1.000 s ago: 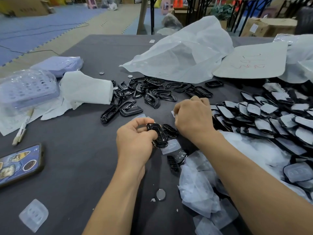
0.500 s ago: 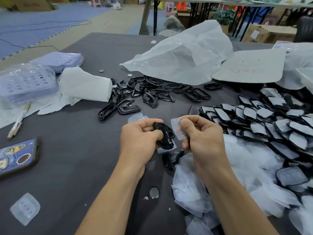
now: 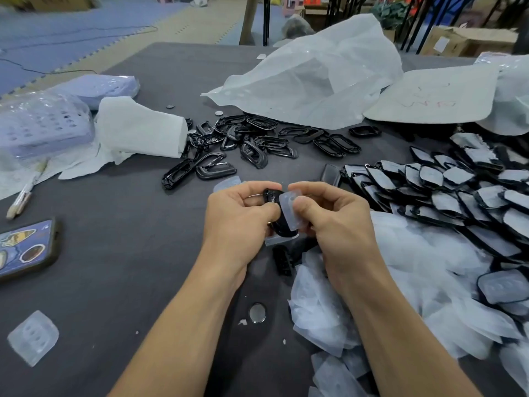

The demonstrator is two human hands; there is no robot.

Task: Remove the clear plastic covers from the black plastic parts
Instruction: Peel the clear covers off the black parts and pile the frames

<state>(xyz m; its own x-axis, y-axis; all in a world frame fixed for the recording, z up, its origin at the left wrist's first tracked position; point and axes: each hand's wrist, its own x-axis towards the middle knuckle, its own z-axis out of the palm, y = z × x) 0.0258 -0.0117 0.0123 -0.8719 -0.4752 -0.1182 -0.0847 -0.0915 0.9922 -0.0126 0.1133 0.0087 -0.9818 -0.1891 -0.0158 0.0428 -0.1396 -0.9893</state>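
L hand (image 3: 243, 219), mid-desk (image 3: 114, 253) toward near edge: fingers (image 3: 252, 189) curled round black part (image 3: 282, 227), thumb on its face, part tilted & apparently lifted off the surface. Clear cover (image 3: 290, 207) sits just R of that thumb, touching the part. R hand (image 3: 337, 224) pinches cover's upper half betw. thumb & forefinger, other fingers curled in. Step in hand (judged): peel/pop cover off part. To do it well: L grip firm, thumb close to the seam so part can't flex. R pulls cover away to the R in one steady motion, no twisting. Thin plastic likely to crease or slip if pinched only at the very edge, so take a deeper bite. Then, prob., bare part → heap of stripped parts (image 3: 257, 138) toward far edge, cover → discard heap (image 3: 323, 310) at near R. Not resolvable: phone (image 3: 25, 247) cut by L edge; part's L side & underside hidden in L palm; cover free or clipped on one side, can't tell; clear scrap (image 3: 282, 241) below part, 2nd cover or same one, unclear; R fingertips behind cover hidden; row of covered parts (image 3: 458, 193) runs out of view at R edge, count unknown.
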